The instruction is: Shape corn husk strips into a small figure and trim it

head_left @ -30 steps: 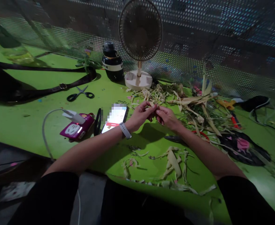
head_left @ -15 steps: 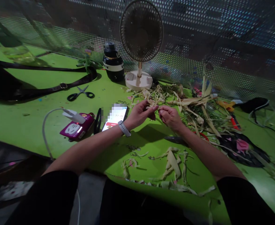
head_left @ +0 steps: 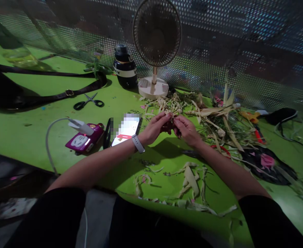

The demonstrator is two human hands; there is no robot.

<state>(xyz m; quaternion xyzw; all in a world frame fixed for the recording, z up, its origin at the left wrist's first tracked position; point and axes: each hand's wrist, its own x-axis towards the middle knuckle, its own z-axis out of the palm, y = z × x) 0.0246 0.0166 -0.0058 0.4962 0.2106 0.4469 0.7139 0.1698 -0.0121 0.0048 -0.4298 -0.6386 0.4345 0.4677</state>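
Observation:
Above the middle of the green table, my left hand (head_left: 156, 128) and my right hand (head_left: 186, 130) meet, fingertips almost touching. Both are closed in a pinch around a small pale piece of plant strip (head_left: 171, 116), mostly hidden by the fingers. Just behind them spreads a heap of dry pale husk strips (head_left: 164, 103) mixed with green stems. More loose strips (head_left: 191, 179) lie on the table nearer to me. Under my right forearm a dark flat blade-like object (head_left: 190, 153) shows in part.
Left of my hands are a lit phone (head_left: 128, 129), a purple power socket (head_left: 85, 139) with a white plug and cable, and opened scissors (head_left: 89, 101). A fan (head_left: 153, 88) and a dark bottle (head_left: 126, 70) stand at the back. A black strapped bag (head_left: 4, 89) lies far left.
My right hand has turned and come closer to my left hand, and its fist has become a pinch. The fingers of both hands now meet at the small piece.

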